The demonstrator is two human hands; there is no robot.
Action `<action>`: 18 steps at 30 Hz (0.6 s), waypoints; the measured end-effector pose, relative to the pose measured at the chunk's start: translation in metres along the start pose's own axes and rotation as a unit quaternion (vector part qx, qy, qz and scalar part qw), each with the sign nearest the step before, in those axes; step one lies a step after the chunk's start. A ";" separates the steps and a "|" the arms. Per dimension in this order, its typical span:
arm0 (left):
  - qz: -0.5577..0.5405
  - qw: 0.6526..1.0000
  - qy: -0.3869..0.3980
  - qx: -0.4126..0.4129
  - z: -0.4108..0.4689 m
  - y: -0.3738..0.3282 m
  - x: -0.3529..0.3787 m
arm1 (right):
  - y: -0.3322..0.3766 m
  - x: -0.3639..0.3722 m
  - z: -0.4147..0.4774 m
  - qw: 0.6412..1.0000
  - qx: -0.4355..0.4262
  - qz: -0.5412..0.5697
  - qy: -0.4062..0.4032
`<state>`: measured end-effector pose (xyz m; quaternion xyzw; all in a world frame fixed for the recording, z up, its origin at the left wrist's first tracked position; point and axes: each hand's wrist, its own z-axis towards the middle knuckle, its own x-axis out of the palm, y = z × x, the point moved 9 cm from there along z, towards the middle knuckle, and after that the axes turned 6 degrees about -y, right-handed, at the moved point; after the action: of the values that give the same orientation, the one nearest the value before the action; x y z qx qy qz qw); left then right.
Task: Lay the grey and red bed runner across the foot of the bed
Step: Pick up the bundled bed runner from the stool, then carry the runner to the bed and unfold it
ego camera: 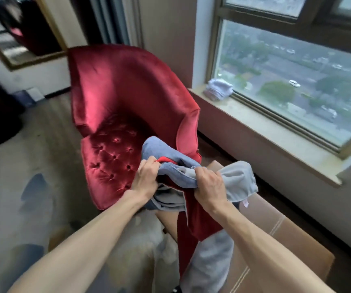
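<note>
The grey and red bed runner [240, 180] is bunched up in front of me, over the right front corner of a red velvet armchair. My left hand [146, 178] grips a bundle of its grey cloth with a red fold showing beside the knuckles. My right hand [209, 187] grips another grey bundle just to the right. A red and grey length of the runner hangs down between my forearms. No bed is in view.
The red velvet armchair [117, 106] with a tufted seat stands ahead. A brown cardboard box [276, 235] sits under my right arm. A window sill [261, 132] at right carries folded white cloths [219, 89]. A patterned carpet [12, 187] covers the floor at left.
</note>
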<state>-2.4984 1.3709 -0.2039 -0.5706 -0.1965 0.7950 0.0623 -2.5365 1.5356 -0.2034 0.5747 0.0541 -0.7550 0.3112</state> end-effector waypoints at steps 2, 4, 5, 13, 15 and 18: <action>0.013 0.999 -0.030 -0.020 -0.011 0.012 -0.029 | 0.026 -0.008 0.005 0.999 -0.041 0.018 -0.013; 0.029 0.997 -0.062 -0.041 -0.025 0.025 -0.058 | 0.054 -0.015 0.008 0.996 -0.074 0.040 -0.012; 0.038 0.995 -0.077 -0.053 -0.033 0.032 -0.074 | 0.069 -0.017 0.009 0.995 -0.089 0.050 -0.010; 0.094 0.971 -0.158 -0.154 -0.118 0.097 -0.198 | 0.212 -0.029 0.005 0.967 -0.241 0.084 0.015; 0.105 0.961 -0.177 -0.183 -0.145 0.115 -0.228 | 0.253 -0.032 -0.001 0.955 -0.281 0.095 0.014; 0.122 0.947 -0.209 -0.211 -0.187 0.147 -0.278 | 0.323 -0.035 -0.011 0.938 -0.322 0.125 0.014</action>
<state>-2.2115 1.1916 -0.0657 -0.4117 -0.2975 0.8381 -0.1990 -2.3502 1.2957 -0.0866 0.4561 0.2263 -0.6444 0.5706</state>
